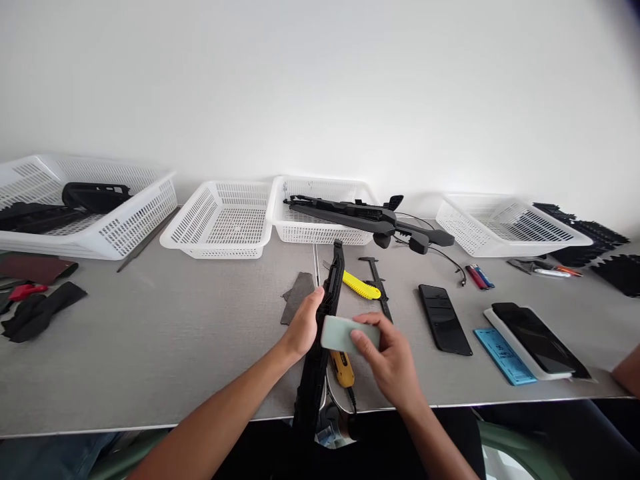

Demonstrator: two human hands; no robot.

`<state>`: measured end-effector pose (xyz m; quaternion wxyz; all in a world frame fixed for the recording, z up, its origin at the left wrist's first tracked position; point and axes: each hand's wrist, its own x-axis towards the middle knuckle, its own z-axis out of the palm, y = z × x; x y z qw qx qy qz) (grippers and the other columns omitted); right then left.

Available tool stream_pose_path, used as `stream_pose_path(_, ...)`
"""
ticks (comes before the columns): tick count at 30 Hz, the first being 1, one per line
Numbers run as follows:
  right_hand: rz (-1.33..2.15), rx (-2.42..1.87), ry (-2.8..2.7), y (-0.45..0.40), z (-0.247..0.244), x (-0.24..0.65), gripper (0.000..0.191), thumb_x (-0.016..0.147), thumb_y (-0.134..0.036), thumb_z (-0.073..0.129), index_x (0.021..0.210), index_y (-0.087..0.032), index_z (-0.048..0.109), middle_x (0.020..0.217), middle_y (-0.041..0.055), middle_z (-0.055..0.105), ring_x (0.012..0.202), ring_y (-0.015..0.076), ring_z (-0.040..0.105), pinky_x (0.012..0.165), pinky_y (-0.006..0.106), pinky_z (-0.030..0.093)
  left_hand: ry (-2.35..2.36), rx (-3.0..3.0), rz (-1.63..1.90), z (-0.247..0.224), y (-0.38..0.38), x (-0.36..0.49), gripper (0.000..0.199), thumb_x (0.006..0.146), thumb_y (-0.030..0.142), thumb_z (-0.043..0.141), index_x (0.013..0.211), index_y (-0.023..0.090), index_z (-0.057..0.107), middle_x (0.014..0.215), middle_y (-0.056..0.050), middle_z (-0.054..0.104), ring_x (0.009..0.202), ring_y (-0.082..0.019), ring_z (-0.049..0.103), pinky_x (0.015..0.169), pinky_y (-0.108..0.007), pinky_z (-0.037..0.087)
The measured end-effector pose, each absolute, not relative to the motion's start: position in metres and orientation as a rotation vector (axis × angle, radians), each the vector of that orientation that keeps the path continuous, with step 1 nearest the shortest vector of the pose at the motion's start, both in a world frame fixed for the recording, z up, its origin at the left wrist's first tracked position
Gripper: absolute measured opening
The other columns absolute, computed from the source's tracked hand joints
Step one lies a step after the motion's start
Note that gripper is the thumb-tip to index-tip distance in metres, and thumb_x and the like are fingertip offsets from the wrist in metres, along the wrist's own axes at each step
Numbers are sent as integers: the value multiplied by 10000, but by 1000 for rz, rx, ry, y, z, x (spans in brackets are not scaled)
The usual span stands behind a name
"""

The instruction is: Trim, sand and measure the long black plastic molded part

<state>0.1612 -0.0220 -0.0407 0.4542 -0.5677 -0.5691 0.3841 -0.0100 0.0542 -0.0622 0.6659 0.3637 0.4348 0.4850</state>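
Note:
My left hand (303,325) is closed around a long black plastic part (320,347), which stands out over the table's front edge. My right hand (393,357) pinches a flat pale green block (345,333) between thumb and fingers. One end of the block lies against or just over the black part; I cannot tell if they touch. Just beyond lie a yellow utility knife (361,287) and a dark caliper (376,283). A yellow corded tool (343,369) lies partly under the block. Grey sandpaper-like pieces (299,299) rest left of the part.
White baskets line the wall: one with black parts (95,197), a second basket (217,250), a third bearing long black parts (350,215), another at right (510,247). Phones (445,320) and a blue case-like item (504,357) lie right. Another person's arm (629,370) shows at the right edge.

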Motion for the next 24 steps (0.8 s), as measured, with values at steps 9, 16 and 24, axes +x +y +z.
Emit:
stream_pose_path(9, 922, -1406, -1285, -20, -44, 166, 375, 938, -570, 764, 1064, -221, 710, 892, 41, 676, 757, 205, 577, 646, 298, 475, 852, 1053, 1025, -47, 53, -11, 586, 931, 749, 628, 1139, 225, 788, 1283, -119, 782, 1471, -359, 537, 1251, -475, 382)
stream_pose_path(16, 850, -1453, -1271, -19, -35, 175, 361, 924, -563, 755, 1024, -218, 712, 875, 37, 669, 715, 189, 548, 606, 285, 458, 811, 1154, 976, -43, 52, -12, 684, 947, 803, 556, 1234, 220, 771, 1052, -115, 795, 1230, -364, 663, 1135, -473, 474)
stream_pose_path(24, 868, -1391, -1144, -9, -23, 171, 391, 925, -595, 753, 1034, -226, 685, 728, -14, 567, 611, 164, 501, 542, 280, 438, 762, 1211, 922, -42, 52, -14, 760, 934, 854, 492, 1253, 209, 735, 909, -67, 710, 877, -265, 648, 791, -342, 509)
